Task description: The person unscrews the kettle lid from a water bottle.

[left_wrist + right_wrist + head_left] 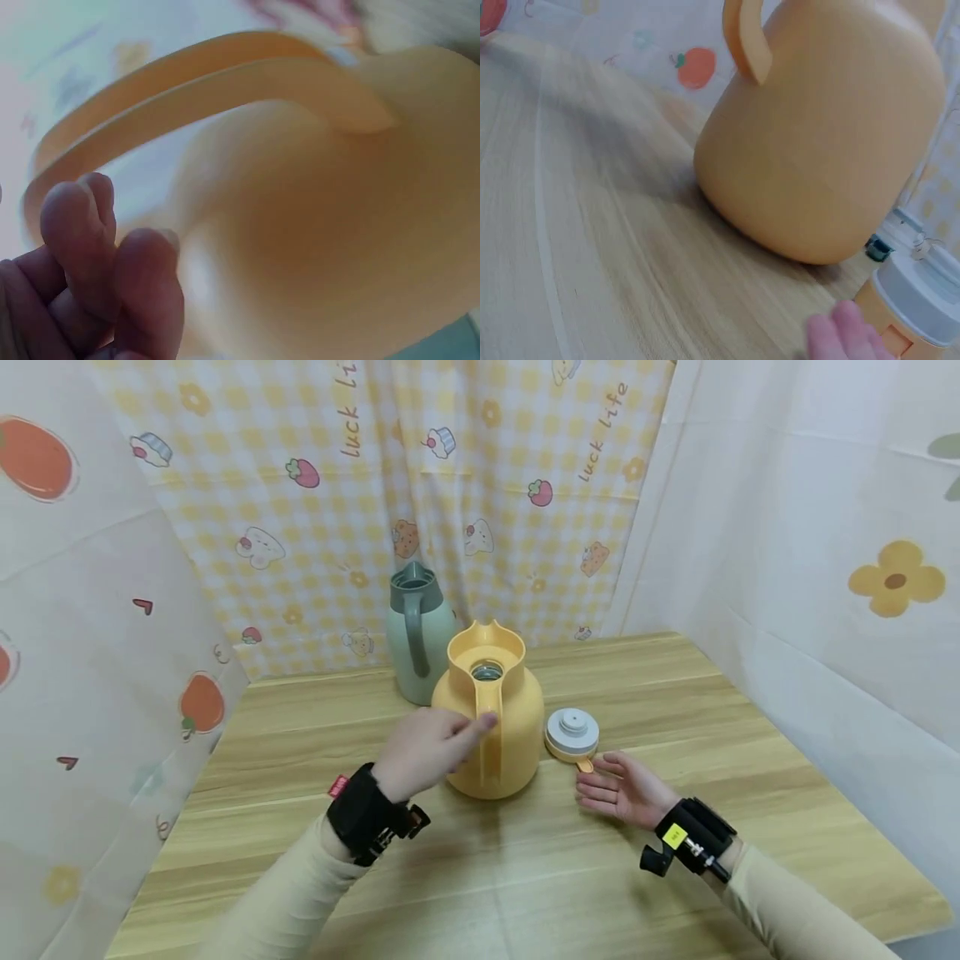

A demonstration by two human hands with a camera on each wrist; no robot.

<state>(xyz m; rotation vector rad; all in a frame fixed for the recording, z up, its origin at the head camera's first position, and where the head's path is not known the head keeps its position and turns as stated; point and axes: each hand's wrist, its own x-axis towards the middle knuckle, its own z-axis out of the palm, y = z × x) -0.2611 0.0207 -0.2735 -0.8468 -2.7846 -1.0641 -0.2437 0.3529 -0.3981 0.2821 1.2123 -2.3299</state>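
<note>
A yellow vacuum jug [525, 727] stands upright and uncovered on the table, its loop handle [217, 90] facing the person. The left hand [427, 750] is beside that handle with its thumb out; in the left wrist view its fingers [150, 277] are loosely bent and do not wrap round the handle. To the jug's right lies its lid [572, 732], grey-white side up, with a small yellow tab toward the person. The right hand [628, 789] is next to this tab, palm turned inward and fingers relaxed; whether a fingertip touches the tab is unclear.
A green vacuum jug [403, 647], also without a lid, stands behind and left of the yellow one. In the right wrist view a small pale piece with a dark green part [879, 247] shows behind the yellow jug. Patterned curtains [300, 527] surround the wooden table [450, 877].
</note>
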